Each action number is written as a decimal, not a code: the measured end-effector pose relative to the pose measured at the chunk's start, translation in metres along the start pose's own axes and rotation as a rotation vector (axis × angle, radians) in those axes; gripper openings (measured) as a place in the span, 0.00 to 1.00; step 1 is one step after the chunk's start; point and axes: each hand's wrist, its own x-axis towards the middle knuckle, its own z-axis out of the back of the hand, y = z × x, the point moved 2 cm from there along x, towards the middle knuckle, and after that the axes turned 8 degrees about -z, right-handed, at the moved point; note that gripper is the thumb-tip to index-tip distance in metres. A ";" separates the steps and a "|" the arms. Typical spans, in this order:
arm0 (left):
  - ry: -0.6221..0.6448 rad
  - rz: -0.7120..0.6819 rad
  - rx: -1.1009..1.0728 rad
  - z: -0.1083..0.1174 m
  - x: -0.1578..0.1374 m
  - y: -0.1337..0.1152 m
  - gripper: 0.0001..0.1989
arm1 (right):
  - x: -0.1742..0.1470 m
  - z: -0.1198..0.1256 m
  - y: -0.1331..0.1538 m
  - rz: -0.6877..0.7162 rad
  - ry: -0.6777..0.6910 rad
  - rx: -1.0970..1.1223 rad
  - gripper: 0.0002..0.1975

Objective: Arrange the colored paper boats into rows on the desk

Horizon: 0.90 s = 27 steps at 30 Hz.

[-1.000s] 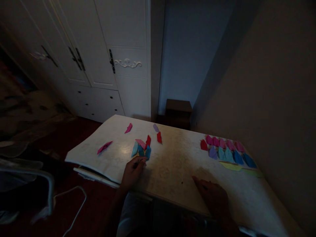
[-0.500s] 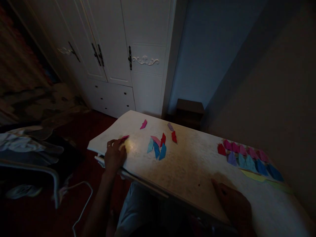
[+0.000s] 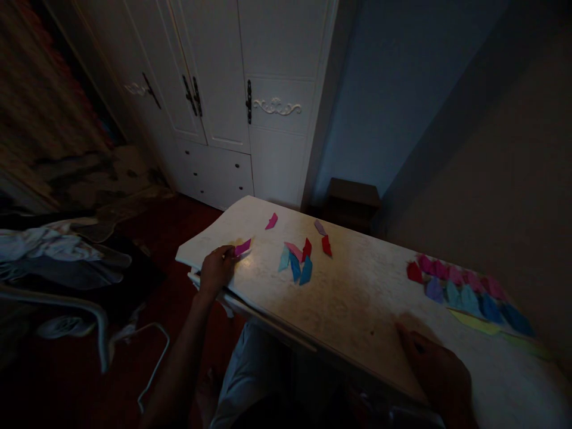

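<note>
My left hand (image 3: 215, 272) pinches the near end of a magenta fold (image 3: 242, 246) at the tabletop's (image 3: 353, 298) left corner; the fold lies flat on the top with my fingertips closed on it. My right hand (image 3: 440, 372) rests palm down and spread on the near right part of the tabletop, holding nothing.

Just right of the fold sits a loose cluster (image 3: 297, 262) of blue, pink and red folds, with a pink fold (image 3: 271, 221), a lilac one (image 3: 319, 227) and a red one (image 3: 326, 245) farther back. Well apart, by the wall, folds lie in rows (image 3: 465, 286) above a yellow sheet (image 3: 476, 323).

I can read no writing anywhere; the room is dim.

Half a second ago my left hand covered the fold nearer the edge; now the fold shows more fully. My right hand has stayed put.
</note>
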 end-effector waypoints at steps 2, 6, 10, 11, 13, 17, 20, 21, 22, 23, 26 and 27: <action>-0.033 0.025 -0.179 -0.002 -0.003 -0.004 0.17 | 0.000 0.003 0.003 -0.029 -0.011 0.045 0.20; 0.012 0.067 -0.489 -0.009 -0.008 -0.032 0.20 | -0.001 0.008 0.010 -0.151 -0.025 0.171 0.19; 0.092 0.080 -0.714 -0.023 -0.016 -0.080 0.20 | -0.003 0.015 0.017 -0.188 -0.005 0.230 0.23; 0.116 0.078 -0.759 -0.028 -0.020 -0.094 0.19 | -0.004 0.017 0.019 -0.186 -0.014 0.242 0.25; 0.181 0.068 -0.834 -0.042 -0.029 -0.124 0.19 | -0.005 0.019 0.020 -0.173 -0.049 0.268 0.28; 0.373 0.028 -0.929 -0.080 -0.051 -0.183 0.17 | -0.006 0.019 0.021 -0.127 -0.118 0.337 0.30; 0.541 -0.015 -0.975 -0.116 -0.062 -0.220 0.17 | -0.006 0.017 0.021 -0.061 -0.144 0.375 0.30; 0.599 -0.036 -0.984 -0.128 -0.064 -0.231 0.17 | -0.007 0.016 0.020 -0.042 -0.156 0.385 0.30; 0.651 -0.059 -0.988 -0.140 -0.065 -0.241 0.17 | -0.007 0.015 0.020 -0.026 -0.173 0.401 0.30; 0.699 -0.086 -0.986 -0.152 -0.065 -0.251 0.17 | -0.008 0.014 0.020 -0.012 -0.194 0.421 0.30; 0.785 -0.191 -0.924 -0.186 -0.062 -0.279 0.14 | -0.009 0.011 0.018 0.037 -0.252 0.500 0.29; 0.795 -0.228 -0.889 -0.197 -0.061 -0.287 0.13 | -0.009 0.010 0.018 0.050 -0.261 0.519 0.29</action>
